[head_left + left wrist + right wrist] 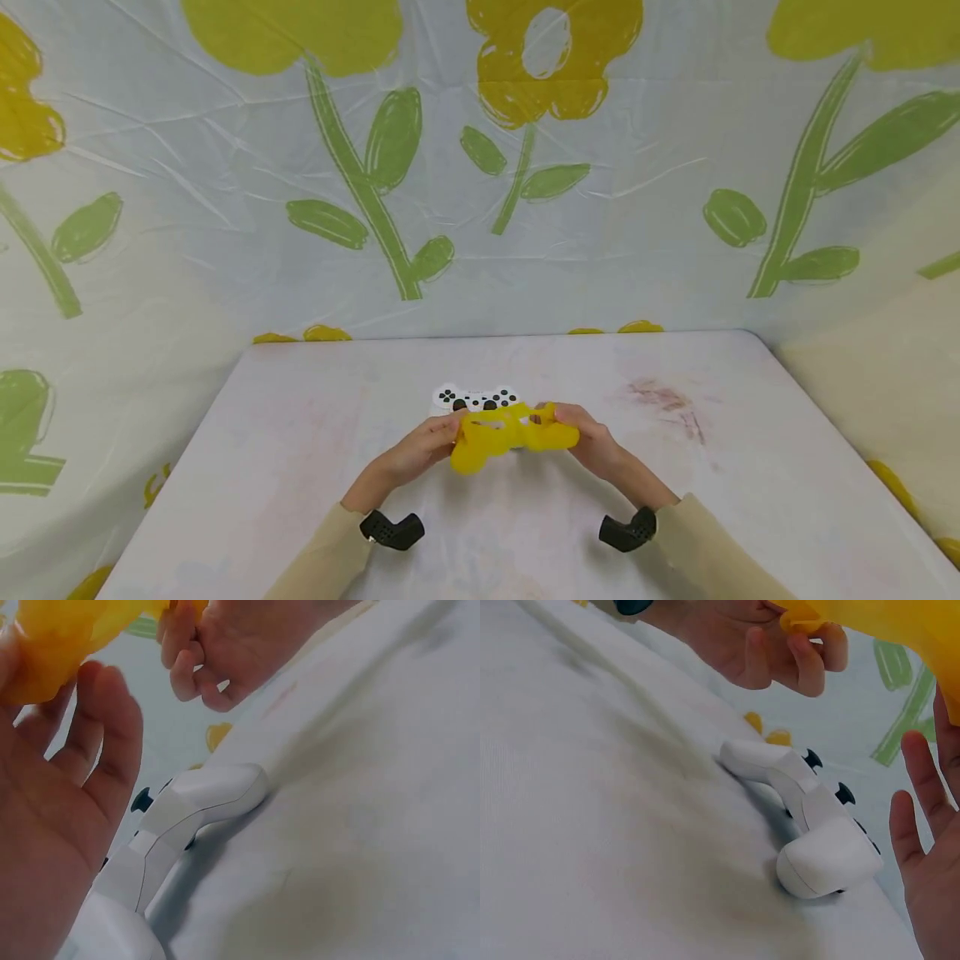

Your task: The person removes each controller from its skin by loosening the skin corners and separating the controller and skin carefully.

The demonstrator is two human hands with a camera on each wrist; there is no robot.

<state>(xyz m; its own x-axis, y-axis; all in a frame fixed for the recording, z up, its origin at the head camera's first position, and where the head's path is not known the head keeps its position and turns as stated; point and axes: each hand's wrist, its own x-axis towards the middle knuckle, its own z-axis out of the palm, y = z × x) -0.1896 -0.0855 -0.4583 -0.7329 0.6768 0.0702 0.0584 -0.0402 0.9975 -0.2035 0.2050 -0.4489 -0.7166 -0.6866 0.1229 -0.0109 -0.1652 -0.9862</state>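
Above the table point(300, 433), my left hand point(420, 450) and right hand point(592, 442) each pinch the yellow silicone cover point(510, 433); next, stretching it over the white controller point(474, 398).

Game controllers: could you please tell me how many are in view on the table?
1. The white game controller lies on the table, just beyond the yellow silicone cover held by the left hand and right hand. None looks hidden.
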